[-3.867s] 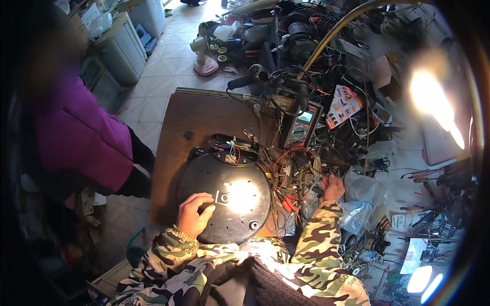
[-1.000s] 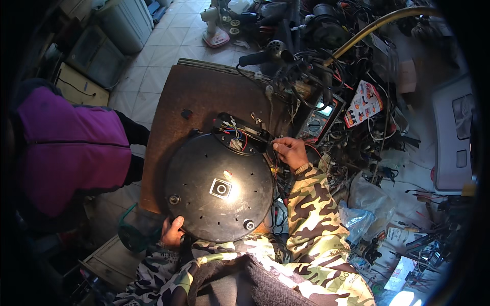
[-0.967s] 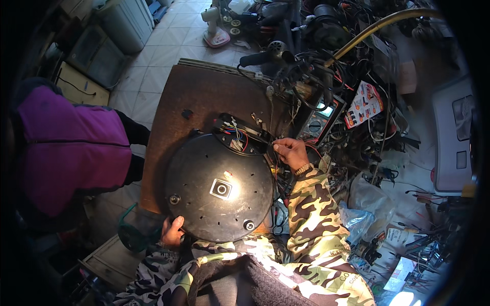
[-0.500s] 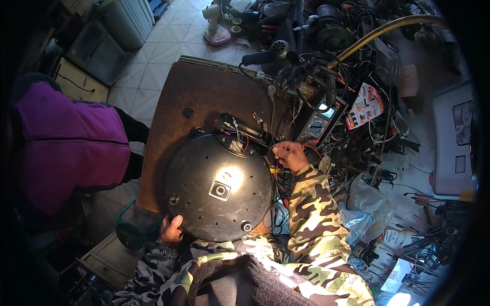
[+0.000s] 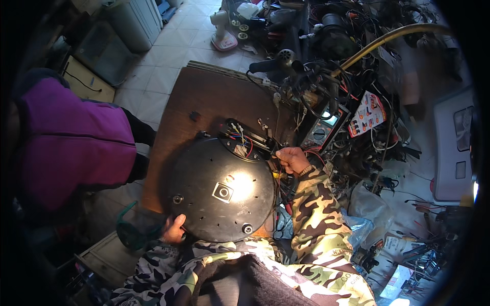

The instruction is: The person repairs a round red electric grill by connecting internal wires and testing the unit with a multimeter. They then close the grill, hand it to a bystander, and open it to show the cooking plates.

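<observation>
A black round appliance base lies bottom-up, with holes, screw bosses and an open compartment of coloured wires at its back. My left hand grips its near-left rim, thumb on top. My right hand pinches at the compartment's right edge; what sits between its fingertips is too small to make out. The base rests on a brown wooden board. Right of it are a multimeter and tangled wires.
A bent person in purple stands left. A hair dryer, curved yellow tube and piles of cables and parts crowd the right. Clear bags lie near my right forearm. A small fan stands on the tiled floor.
Since the oldest frame, my right hand has moved from the wire pile to the compartment's edge, my left from the base's top to its rim. The person in purple has bent down.
</observation>
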Tool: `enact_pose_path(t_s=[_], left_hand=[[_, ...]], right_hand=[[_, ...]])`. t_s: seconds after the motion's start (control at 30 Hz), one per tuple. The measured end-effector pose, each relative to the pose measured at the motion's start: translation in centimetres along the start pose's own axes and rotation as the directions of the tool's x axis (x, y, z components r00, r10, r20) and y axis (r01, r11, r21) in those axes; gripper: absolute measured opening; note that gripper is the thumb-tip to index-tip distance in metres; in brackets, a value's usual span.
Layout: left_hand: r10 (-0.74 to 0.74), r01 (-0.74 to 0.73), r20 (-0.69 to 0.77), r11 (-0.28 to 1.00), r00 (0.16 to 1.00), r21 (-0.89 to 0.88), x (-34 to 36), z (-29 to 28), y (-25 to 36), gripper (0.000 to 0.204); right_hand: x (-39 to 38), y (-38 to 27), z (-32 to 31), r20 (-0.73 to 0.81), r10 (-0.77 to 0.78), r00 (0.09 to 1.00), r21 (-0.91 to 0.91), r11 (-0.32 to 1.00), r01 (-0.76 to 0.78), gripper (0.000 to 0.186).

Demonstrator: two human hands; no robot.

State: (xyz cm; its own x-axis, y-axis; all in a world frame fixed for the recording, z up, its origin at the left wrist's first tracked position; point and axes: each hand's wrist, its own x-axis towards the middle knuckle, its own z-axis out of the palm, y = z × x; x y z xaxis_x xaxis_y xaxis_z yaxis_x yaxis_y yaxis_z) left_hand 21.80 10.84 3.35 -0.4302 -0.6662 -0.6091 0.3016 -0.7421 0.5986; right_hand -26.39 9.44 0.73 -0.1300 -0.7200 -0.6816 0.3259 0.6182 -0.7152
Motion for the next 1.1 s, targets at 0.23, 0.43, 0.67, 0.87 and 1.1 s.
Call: enact_pose_path(t_s=[0.23, 0.43, 0.67, 0.87, 1.1], left_hand=[[-0.052, 0.055, -0.039, 0.995, 0.998, 0.082, 0.3, -0.6, 0.4, 0.058], [-0.079, 0.098, -0.123, 0.983, 0.989, 0.157, -0.8, 0.5, 1.9, 0.059], [0.231, -0.101, -0.255, 0.893, 0.939, 0.439, 1.5, -1.4, 3.8, 0.075], [0.262, -0.247, 0.056, 0.787, 0.963, 0.566, 6.2, 0.4, 6.7, 0.064], [-0.047, 0.016, 0.092, 0.949, 0.995, 0.314, 9.8, 0.7, 7.7, 0.047]], right_hand=[[-0.6, 1.4, 1.4, -0.194, -0.49, 0.85, -0.541, 0.776, 0.324, 0.029], [-7.2, 1.1, 7.1, -0.301, -0.816, 0.493, -0.767, 0.515, 0.384, 0.023], [-15.4, 10.3, 9.1, -0.378, -0.768, 0.517, -0.739, 0.587, 0.331, 0.009], [-17.8, 18.4, 4.2, -0.626, -0.48, 0.615, -0.527, 0.841, 0.119, 0.022], [-17.5, 22.7, 4.2, -0.568, -0.302, 0.766, -0.388, 0.918, 0.075, 0.039]])
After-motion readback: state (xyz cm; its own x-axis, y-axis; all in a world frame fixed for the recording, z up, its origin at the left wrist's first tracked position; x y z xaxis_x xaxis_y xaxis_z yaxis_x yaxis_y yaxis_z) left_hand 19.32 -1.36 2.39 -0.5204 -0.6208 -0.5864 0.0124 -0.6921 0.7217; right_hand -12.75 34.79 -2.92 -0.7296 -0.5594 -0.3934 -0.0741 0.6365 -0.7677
